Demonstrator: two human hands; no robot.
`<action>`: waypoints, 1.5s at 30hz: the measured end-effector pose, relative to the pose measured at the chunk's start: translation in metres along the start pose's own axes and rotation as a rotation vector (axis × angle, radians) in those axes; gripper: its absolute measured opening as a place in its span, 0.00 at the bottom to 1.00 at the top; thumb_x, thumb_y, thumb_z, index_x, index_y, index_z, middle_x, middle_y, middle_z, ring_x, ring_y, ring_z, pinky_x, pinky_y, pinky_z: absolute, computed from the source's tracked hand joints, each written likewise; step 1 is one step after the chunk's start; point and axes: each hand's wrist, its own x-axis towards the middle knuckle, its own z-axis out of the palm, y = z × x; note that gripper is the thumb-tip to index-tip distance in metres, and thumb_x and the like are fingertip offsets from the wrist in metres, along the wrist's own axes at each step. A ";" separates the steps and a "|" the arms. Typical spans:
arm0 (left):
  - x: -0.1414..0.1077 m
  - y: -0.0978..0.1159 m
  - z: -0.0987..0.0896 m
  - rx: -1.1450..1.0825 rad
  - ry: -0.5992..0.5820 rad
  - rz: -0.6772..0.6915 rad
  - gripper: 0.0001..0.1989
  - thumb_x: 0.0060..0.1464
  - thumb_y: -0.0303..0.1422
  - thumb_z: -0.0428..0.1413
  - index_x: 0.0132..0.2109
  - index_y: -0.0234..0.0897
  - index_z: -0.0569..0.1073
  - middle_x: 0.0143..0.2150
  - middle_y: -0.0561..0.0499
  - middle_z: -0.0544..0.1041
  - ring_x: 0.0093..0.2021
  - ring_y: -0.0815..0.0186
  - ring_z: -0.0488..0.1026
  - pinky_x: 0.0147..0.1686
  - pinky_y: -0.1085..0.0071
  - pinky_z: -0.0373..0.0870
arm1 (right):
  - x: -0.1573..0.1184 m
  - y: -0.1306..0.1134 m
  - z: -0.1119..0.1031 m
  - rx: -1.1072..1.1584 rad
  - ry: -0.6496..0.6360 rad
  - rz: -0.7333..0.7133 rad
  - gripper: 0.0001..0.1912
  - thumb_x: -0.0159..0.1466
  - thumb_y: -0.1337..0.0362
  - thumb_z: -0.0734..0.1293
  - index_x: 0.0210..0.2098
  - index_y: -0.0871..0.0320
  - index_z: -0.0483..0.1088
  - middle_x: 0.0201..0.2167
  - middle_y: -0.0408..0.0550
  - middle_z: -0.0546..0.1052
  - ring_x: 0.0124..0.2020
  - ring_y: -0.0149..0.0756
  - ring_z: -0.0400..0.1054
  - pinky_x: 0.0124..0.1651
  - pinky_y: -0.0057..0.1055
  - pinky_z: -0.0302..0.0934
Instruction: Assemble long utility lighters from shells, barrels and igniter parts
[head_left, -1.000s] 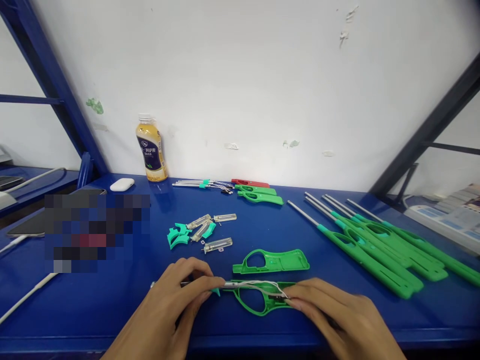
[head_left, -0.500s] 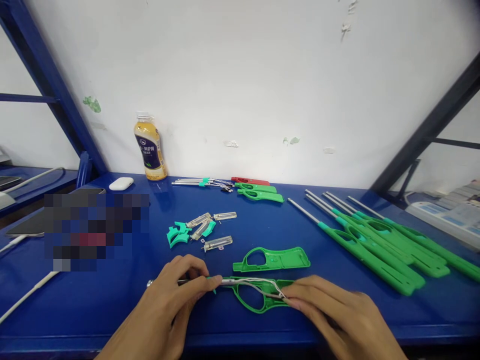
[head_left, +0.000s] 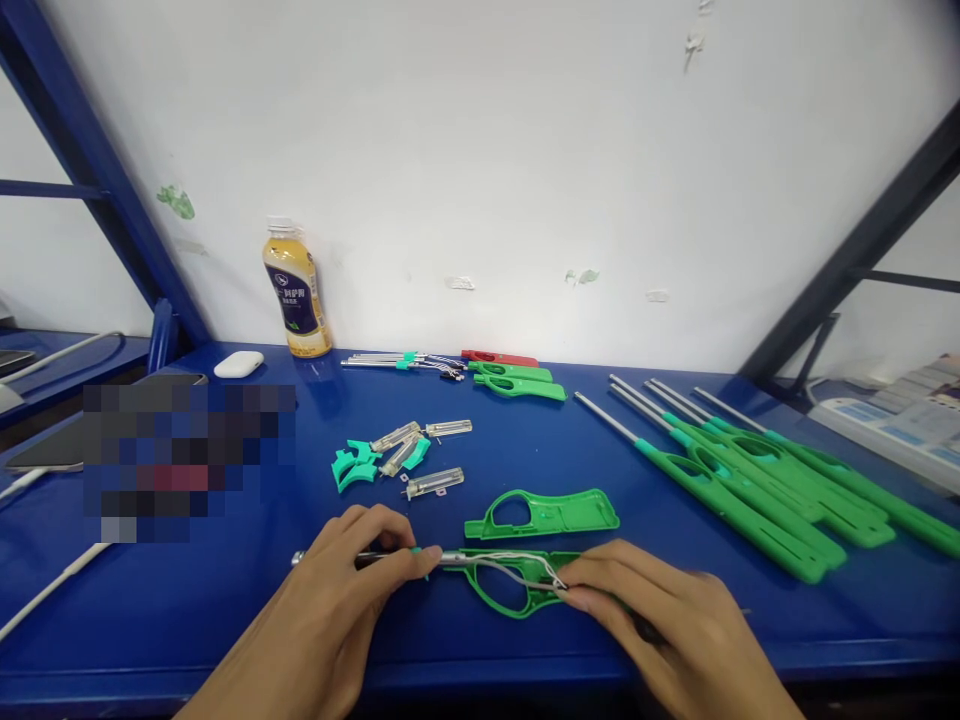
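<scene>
My left hand (head_left: 341, 590) closes its thumb and fingers round a metal lighter tube (head_left: 454, 559), whose silver tip sticks out on the left. A bit of teal plastic shows under the thumb. White and grey wires (head_left: 516, 558) run from the tube across a green lighter half-shell (head_left: 501, 600), open side up. At the wires' far end my right hand (head_left: 667, 615) pinches a small dark piece, mostly hidden by the fingers; it also covers the shell's right end. Just behind lies a matching green half-shell (head_left: 581, 509).
Clear fuel tanks (head_left: 436, 482) and teal triggers (head_left: 352, 465) lie left of centre. Finished-looking green lighters (head_left: 742, 510) lie at right. At the back are wired metal tubes (head_left: 375, 362), red and green shells (head_left: 525, 384) and a drink bottle (head_left: 298, 295). A white case (head_left: 238, 364) and phone stand left.
The view has shifted slightly. My right hand's fingers have moved a little on the wire end, and the wires lie lower and flatter over the half-shell. My left hand keeps its grip.
</scene>
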 end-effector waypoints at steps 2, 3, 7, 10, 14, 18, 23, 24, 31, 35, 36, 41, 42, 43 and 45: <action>0.001 -0.001 -0.004 0.005 -0.056 -0.002 0.20 0.70 0.27 0.48 0.57 0.51 0.79 0.48 0.49 0.79 0.44 0.64 0.79 0.42 0.73 0.78 | 0.000 0.000 0.001 0.000 0.004 -0.005 0.09 0.76 0.65 0.64 0.50 0.49 0.75 0.43 0.40 0.83 0.39 0.28 0.81 0.41 0.18 0.71; 0.001 -0.002 -0.005 0.006 -0.055 -0.002 0.19 0.70 0.26 0.48 0.56 0.51 0.80 0.48 0.49 0.79 0.44 0.64 0.79 0.42 0.73 0.79 | 0.000 0.000 0.001 0.003 0.015 -0.010 0.08 0.76 0.65 0.64 0.50 0.49 0.75 0.42 0.40 0.83 0.39 0.28 0.81 0.41 0.18 0.71; 0.001 -0.002 -0.004 -0.015 -0.047 0.010 0.20 0.70 0.25 0.49 0.57 0.51 0.79 0.48 0.49 0.79 0.44 0.64 0.79 0.43 0.72 0.78 | 0.000 -0.002 0.002 0.014 0.054 -0.008 0.07 0.76 0.65 0.64 0.49 0.49 0.75 0.41 0.40 0.83 0.38 0.27 0.81 0.41 0.18 0.71; 0.001 -0.003 -0.004 -0.039 -0.054 0.016 0.20 0.71 0.25 0.49 0.59 0.52 0.78 0.49 0.50 0.78 0.44 0.65 0.79 0.42 0.73 0.78 | 0.001 -0.003 0.002 0.024 0.062 -0.004 0.07 0.76 0.65 0.65 0.49 0.50 0.75 0.40 0.40 0.83 0.38 0.27 0.81 0.40 0.18 0.71; -0.006 -0.005 -0.002 -0.029 -0.070 -0.008 0.19 0.73 0.29 0.49 0.62 0.52 0.75 0.56 0.48 0.75 0.50 0.64 0.78 0.45 0.73 0.79 | 0.000 -0.002 0.003 0.046 0.070 0.001 0.07 0.76 0.65 0.66 0.49 0.49 0.75 0.40 0.40 0.83 0.38 0.28 0.80 0.41 0.18 0.71; -0.010 0.001 0.000 -0.002 -0.061 -0.067 0.18 0.74 0.34 0.50 0.66 0.52 0.72 0.61 0.49 0.72 0.56 0.62 0.77 0.51 0.70 0.78 | -0.002 0.000 0.005 0.044 0.074 -0.013 0.07 0.75 0.65 0.66 0.50 0.49 0.75 0.40 0.40 0.82 0.38 0.27 0.80 0.41 0.18 0.70; 0.008 -0.001 -0.009 0.082 0.137 -0.091 0.13 0.73 0.37 0.52 0.60 0.48 0.75 0.55 0.50 0.76 0.54 0.60 0.75 0.52 0.64 0.74 | -0.002 0.001 0.006 0.038 0.063 -0.003 0.07 0.76 0.64 0.66 0.50 0.48 0.75 0.41 0.39 0.82 0.38 0.26 0.80 0.41 0.17 0.71; 0.014 -0.006 -0.012 0.101 0.162 -0.089 0.12 0.73 0.36 0.52 0.57 0.47 0.77 0.53 0.50 0.76 0.52 0.59 0.74 0.51 0.64 0.73 | -0.002 0.001 0.006 0.033 0.068 -0.002 0.07 0.76 0.64 0.65 0.50 0.48 0.75 0.41 0.39 0.82 0.37 0.26 0.80 0.40 0.17 0.71; 0.066 -0.034 -0.025 0.279 -0.002 -0.076 0.15 0.73 0.36 0.51 0.53 0.38 0.80 0.46 0.45 0.79 0.45 0.54 0.72 0.44 0.58 0.72 | 0.002 -0.003 0.006 0.020 0.144 -0.014 0.10 0.78 0.60 0.62 0.46 0.49 0.76 0.37 0.38 0.82 0.32 0.26 0.80 0.37 0.17 0.71; 0.093 -0.034 -0.012 0.349 -0.118 -0.073 0.11 0.67 0.34 0.60 0.50 0.33 0.81 0.45 0.42 0.80 0.45 0.50 0.73 0.43 0.54 0.74 | 0.001 -0.002 0.008 0.016 0.139 -0.011 0.11 0.78 0.59 0.62 0.46 0.49 0.76 0.37 0.38 0.82 0.31 0.26 0.79 0.36 0.18 0.71; 0.098 -0.034 -0.009 0.362 -0.133 -0.068 0.08 0.65 0.32 0.62 0.47 0.33 0.82 0.44 0.42 0.80 0.44 0.49 0.73 0.43 0.54 0.74 | 0.001 -0.002 0.008 0.016 0.137 -0.011 0.10 0.78 0.60 0.62 0.46 0.49 0.76 0.38 0.38 0.82 0.31 0.26 0.79 0.36 0.18 0.71; 0.099 -0.025 -0.008 0.386 -0.124 -0.028 0.06 0.67 0.27 0.56 0.47 0.36 0.79 0.42 0.45 0.82 0.43 0.50 0.77 0.43 0.55 0.75 | -0.001 0.001 0.010 0.040 0.124 0.005 0.08 0.77 0.62 0.64 0.47 0.48 0.75 0.39 0.38 0.83 0.34 0.28 0.80 0.37 0.20 0.71; 0.094 -0.020 -0.011 0.381 -0.106 -0.021 0.07 0.70 0.29 0.54 0.49 0.37 0.77 0.42 0.46 0.82 0.42 0.51 0.78 0.41 0.57 0.75 | -0.002 0.001 0.011 0.044 0.121 0.010 0.07 0.77 0.62 0.64 0.48 0.48 0.75 0.40 0.38 0.83 0.34 0.28 0.80 0.38 0.20 0.71; 0.089 -0.014 -0.013 0.368 -0.080 -0.013 0.08 0.72 0.31 0.52 0.52 0.38 0.75 0.41 0.47 0.82 0.39 0.53 0.80 0.38 0.59 0.76 | -0.002 0.001 0.011 0.047 0.119 0.015 0.07 0.77 0.62 0.64 0.48 0.48 0.75 0.40 0.37 0.83 0.34 0.28 0.80 0.38 0.21 0.71; 0.075 -0.001 -0.017 0.292 0.000 0.027 0.11 0.76 0.36 0.48 0.55 0.41 0.72 0.41 0.51 0.83 0.36 0.57 0.82 0.32 0.66 0.76 | -0.001 -0.001 0.011 0.058 0.122 0.031 0.06 0.77 0.62 0.64 0.47 0.48 0.75 0.40 0.37 0.83 0.34 0.28 0.79 0.38 0.21 0.71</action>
